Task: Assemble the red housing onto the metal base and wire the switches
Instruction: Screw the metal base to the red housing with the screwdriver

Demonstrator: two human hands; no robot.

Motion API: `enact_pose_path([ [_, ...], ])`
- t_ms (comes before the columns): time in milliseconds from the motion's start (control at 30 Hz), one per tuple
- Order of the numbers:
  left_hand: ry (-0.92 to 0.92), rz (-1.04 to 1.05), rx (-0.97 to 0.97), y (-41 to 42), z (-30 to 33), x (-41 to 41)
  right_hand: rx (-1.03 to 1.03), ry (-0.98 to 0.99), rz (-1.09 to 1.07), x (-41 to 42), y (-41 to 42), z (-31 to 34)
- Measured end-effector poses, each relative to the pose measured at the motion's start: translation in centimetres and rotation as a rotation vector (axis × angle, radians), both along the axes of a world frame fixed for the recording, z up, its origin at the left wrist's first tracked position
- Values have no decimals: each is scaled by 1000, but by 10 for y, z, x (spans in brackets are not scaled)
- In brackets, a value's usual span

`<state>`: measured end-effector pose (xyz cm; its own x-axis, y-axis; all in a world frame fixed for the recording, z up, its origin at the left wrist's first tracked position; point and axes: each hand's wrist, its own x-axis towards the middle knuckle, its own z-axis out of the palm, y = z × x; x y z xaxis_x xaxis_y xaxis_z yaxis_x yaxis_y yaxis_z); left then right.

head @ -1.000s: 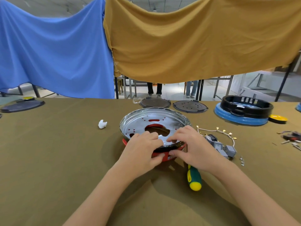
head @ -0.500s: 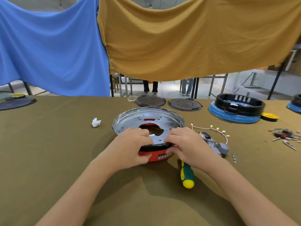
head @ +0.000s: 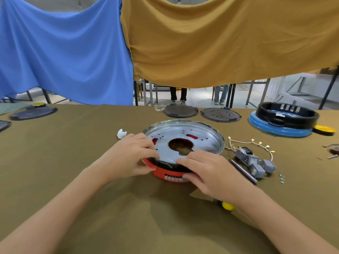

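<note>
- We saw the round metal base point(head: 198, 138) lying on top of the red housing point(head: 165, 173), the pair set at the middle of the bench point(head: 73, 162) under its olive cloth.
- The left hand point(head: 128, 156) gripped the near left edge of the stack, fingers curled over the metal rim and thumb against the red wall.
- The right hand point(head: 209, 171) gripped the near right edge, fingers spread on the metal plate and thumb under the red rim.
- The grey switches point(head: 255, 163) with their pale wires point(head: 251, 143) lay just beside the stack, on its right.
- A screwdriver point(head: 243, 171) lay between the right hand and the switches, its yellow handle end showing past the wrist.
- A small white scrap point(head: 121, 133) sat near the left hand.
- We noted two dark discs point(head: 220, 114) and a black ring on a blue base point(head: 282, 120) at the far side, below hanging blue and mustard cloths.
</note>
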<state>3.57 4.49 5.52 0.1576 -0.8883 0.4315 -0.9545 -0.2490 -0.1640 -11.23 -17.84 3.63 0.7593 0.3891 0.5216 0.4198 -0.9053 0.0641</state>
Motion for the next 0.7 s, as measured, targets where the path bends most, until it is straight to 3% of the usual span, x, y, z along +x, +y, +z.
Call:
enact_pose_path([
  [300,61,41,-275,5,-37,4,87,40,-43,2,-10,1],
  [467,86,-10,-312,4,-43,1,128,49,-57,5,-12,0],
  [633,183,34,-319,3,-46,-4,173,80,-90,5,-11,1],
  [700,336,69,-335,3,-49,-9,169,106,-103,5,-11,0],
])
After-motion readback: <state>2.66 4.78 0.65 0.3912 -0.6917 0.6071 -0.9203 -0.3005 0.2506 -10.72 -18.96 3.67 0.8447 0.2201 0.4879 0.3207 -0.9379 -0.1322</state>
